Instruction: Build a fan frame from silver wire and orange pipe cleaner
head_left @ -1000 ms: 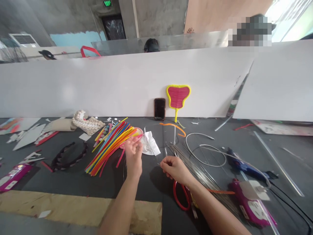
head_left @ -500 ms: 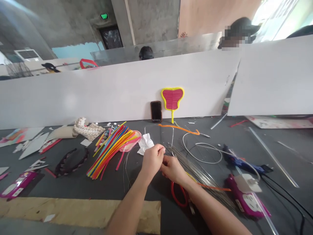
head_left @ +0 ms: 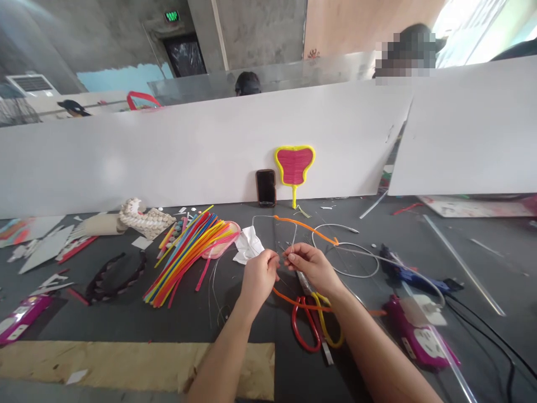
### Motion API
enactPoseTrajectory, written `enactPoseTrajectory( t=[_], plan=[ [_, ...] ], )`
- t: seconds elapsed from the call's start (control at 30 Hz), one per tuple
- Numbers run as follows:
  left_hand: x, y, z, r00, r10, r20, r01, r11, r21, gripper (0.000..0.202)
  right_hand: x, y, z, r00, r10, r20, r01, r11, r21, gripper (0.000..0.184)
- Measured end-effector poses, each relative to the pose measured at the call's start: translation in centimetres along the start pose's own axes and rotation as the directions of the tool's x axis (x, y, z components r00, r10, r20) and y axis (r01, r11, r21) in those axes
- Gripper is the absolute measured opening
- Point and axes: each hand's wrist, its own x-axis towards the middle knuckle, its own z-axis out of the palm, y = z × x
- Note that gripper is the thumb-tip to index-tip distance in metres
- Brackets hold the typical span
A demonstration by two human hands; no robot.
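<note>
My left hand [head_left: 260, 275] is closed in a pinch, with a thin bent wire [head_left: 296, 230] running up from between the hands. My right hand [head_left: 312, 268] pinches the same wire just to the right, its fingertips close to the left ones. Beyond them lies an orange pipe cleaner [head_left: 310, 225] against the top of the wire. Another orange pipe cleaner [head_left: 289, 299] trails from below my left hand, passing under my right forearm. Scissors [head_left: 308, 324] with red and yellow handles lie beneath my right wrist. What exactly sits between the left fingertips is hidden.
Left of the hands lie a bundle of coloured pipe cleaners [head_left: 188, 252], white paper [head_left: 248, 246] and a dark headband [head_left: 115, 280]. A pink-and-yellow fan [head_left: 295, 167] and a phone [head_left: 265, 188] lean on the white partition. At right are a cable, a blue tool [head_left: 413, 274] and a purple power strip [head_left: 422, 336].
My right hand has moved up and right, a little apart from the left, its fingers more extended. The scissors now show more fully. The camera view has shifted slightly.
</note>
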Motion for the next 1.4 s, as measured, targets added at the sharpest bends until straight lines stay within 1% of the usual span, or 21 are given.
enactPoseTrajectory(
  t=[0.07,0.13,0.23,0.37,0.57,0.67,0.77,0.83,0.87,0.9,0.93,0.97,1.0,1.03,1.07,1.1,1.13,1.17,1.2,1.23,1.4],
  plan=[
    [-0.1,-0.2,0.2,1.000,-0.011,0.019,0.010,0.999,0.049,0.019,0.1,0.3,0.3,1.000,0.012,-0.013,-0.011,1.000,0.028,0.021],
    [-0.1,-0.4,0.3,1.000,0.004,-0.002,-0.004,0.994,0.111,0.017,0.1,0.6,0.4,1.000,0.014,-0.025,-0.013,0.998,0.058,0.022],
    [-0.2,-0.7,0.7,0.993,0.101,-0.067,-0.083,0.970,0.230,0.015,0.3,1.0,0.5,0.999,0.021,-0.048,-0.015,0.993,0.114,0.021],
    [-0.3,-0.8,0.9,0.979,0.185,-0.085,-0.142,0.920,0.365,0.019,0.4,1.2,0.5,0.996,0.044,-0.076,-0.030,0.983,0.182,0.022],
    [-0.2,-0.8,0.9,0.982,0.180,-0.062,-0.137,0.895,0.424,0.021,0.3,1.4,0.9,0.992,0.076,-0.096,-0.049,0.965,0.258,0.022],
    [-0.3,-0.9,1.0,0.978,0.194,-0.079,-0.154,0.920,0.359,0.020,0.3,1.2,1.0,0.992,0.082,-0.101,-0.050,0.955,0.292,0.022],
    [-0.6,-0.9,0.6,0.956,0.243,-0.165,-0.203,0.952,0.228,0.016,0.3,0.7,0.8,0.989,0.084,-0.118,-0.040,0.940,0.339,0.022],
    [-0.7,-1.0,0.1,0.920,0.229,-0.318,-0.202,0.973,0.115,0.017,0.4,0.3,0.6,0.986,0.087,-0.140,-0.029,0.927,0.374,0.022],
    [-0.7,-1.1,-0.3,0.888,0.188,-0.420,-0.190,0.981,0.037,0.017,0.4,0.1,0.5,0.984,0.090,-0.151,-0.024,0.920,0.391,0.022],
    [-0.6,-1.2,-0.6,0.846,0.121,-0.519,-0.180,0.982,-0.065,0.019,0.4,-0.1,0.4,0.983,0.092,-0.158,-0.021,0.914,0.406,0.022],
    [-0.4,-1.3,-1.0,0.818,0.031,-0.574,-0.177,0.963,-0.202,0.022,0.3,-0.3,0.3,0.982,0.095,-0.161,-0.019,0.909,0.417,0.021],
    [-0.3,-1.4,-1.2,0.829,-0.063,-0.556,-0.169,0.919,-0.356,0.027,0.3,-0.4,0.2,0.983,0.096,-0.159,-0.020,0.905,0.425,0.021],
    [-0.1,-1.6,-1.4,0.879,-0.145,-0.455,-0.125,0.850,-0.513,0.031,0.3,-0.4,0.1,0.983,0.095,-0.157,-0.019,0.903,0.430,0.020],
    [0.0,-1.7,-1.5,0.939,-0.198,-0.282,-0.033,0.763,-0.645,0.034,0.3,-0.5,0.1,0.984,0.094,-0.154,-0.019,0.903,0.430,0.020],
    [0.0,-1.8,-1.5,0.974,-0.215,-0.076,0.092,0.676,-0.731,0.036,0.3,-0.5,0.1,0.985,0.090,-0.149,-0.019,0.906,0.423,0.020],
    [-0.1,-2.0,-1.4,0.972,-0.203,0.122,0.222,0.600,-0.769,0.037,0.2,-0.5,0.1,0.986,0.085,-0.143,-0.020,0.912,0.409,0.020],
    [-0.3,-2.1,-1.2,0.944,-0.180,0.275,0.328,0.543,-0.773,0.037,0.2,-0.5,0.1,0.988,0.080,-0.133,-0.022,0.920,0.392,0.020],
    [-0.4,-2.1,-1.0,0.915,-0.160,0.370,0.399,0.503,-0.767,0.037,0.2,-0.5,0.1,0.990,0.074,-0.119,-0.025,0.928,0.372,0.020],
    [-0.6,-2.2,-0.7,0.895,-0.150,0.420,0.438,0.475,-0.764,0.036,0.2,-0.5,0.2,0.992,0.070,-0.105,-0.029,0.935,0.354,0.020],
    [-0.8,-2.3,-0.4,0.885,-0.149,0.440,0.457,0.451,-0.767,0.034,0.2,-0.5,0.2,0.993,0.067,-0.094,-0.032,0.941,0.338,0.020],
    [-1.2,-2.3,0.5,0.869,-0.175,0.463,0.494,0.353,-0.795,0.028,0.2,-0.2,0.1,0.998,0.027,-0.058,-0.009,0.959,0.285,0.017]
  ],
)
